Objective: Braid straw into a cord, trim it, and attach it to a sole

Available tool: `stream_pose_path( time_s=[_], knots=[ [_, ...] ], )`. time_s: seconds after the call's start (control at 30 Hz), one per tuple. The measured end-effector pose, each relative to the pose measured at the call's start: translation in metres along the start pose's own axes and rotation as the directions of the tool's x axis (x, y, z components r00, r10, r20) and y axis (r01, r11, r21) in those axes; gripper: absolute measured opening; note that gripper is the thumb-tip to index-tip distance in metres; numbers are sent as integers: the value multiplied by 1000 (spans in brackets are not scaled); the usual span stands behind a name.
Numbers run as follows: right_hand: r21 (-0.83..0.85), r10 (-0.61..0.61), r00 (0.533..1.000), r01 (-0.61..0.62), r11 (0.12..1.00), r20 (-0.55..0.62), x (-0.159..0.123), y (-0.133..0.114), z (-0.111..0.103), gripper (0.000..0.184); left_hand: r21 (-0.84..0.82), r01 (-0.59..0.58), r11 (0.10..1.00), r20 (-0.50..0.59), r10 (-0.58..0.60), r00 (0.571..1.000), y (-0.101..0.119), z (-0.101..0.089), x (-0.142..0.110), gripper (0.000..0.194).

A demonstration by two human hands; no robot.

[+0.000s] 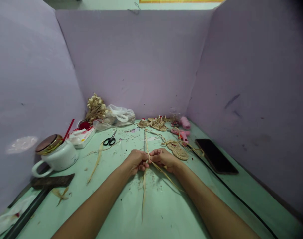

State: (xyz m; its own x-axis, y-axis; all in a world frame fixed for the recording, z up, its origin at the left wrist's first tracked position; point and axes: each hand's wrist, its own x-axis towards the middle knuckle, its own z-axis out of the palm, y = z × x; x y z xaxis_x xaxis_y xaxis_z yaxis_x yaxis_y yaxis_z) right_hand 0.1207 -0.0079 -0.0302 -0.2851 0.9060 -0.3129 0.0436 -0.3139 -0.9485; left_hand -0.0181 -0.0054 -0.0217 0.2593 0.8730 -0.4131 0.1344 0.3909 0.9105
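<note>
My left hand and my right hand meet over the middle of the table, their fingers pinched on a thin braid of pale straw strands. The braided part runs away from me, flat along the table. Loose strands hang toward me below my left fingers, and another strand trails out under my right wrist. Beyond my right hand lies a flat coiled straw piece, with a loose strand curling around it. Exactly where the strands cross is hidden by my fingertips.
Black-handled scissors and loose straw lie left. Further left are a white mug, a tissue box and a hammer. Small straw hats sit behind. On the right are a pink glue gun, its cord, and a phone.
</note>
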Motion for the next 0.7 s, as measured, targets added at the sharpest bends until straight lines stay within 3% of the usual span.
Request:
stream_pose_path(
  time_s=[0.1, 0.27, 0.43, 0.53, 0.7],
  knots=[
    [-87, -25, 1000, 24, 996, -15, 3, 2, 0, 14, 68, 35, 997, 21, -37, 999, -1, -2, 0, 12],
    [-341, -150, 986, 115, 933, -78, 10, 8, 1, 11, 208, -12, 978, -60, 25, 998, 1, -2, -1, 7],
    [-616, -303, 939, 145, 774, -160, 2, 3, 5, 1, 285, -56, 957, -114, 92, 989, 2, 0, -2, 14],
    [-713, -361, 915, 131, 689, -182, -7, -5, 9, 4, 294, -63, 954, -120, 103, 987, 1, 0, -2, 16],
    [-847, -406, 911, 160, 507, -71, -15, -9, 19, 10, 270, -30, 962, -140, 70, 988, -3, 0, -2, 19]
  ],
)
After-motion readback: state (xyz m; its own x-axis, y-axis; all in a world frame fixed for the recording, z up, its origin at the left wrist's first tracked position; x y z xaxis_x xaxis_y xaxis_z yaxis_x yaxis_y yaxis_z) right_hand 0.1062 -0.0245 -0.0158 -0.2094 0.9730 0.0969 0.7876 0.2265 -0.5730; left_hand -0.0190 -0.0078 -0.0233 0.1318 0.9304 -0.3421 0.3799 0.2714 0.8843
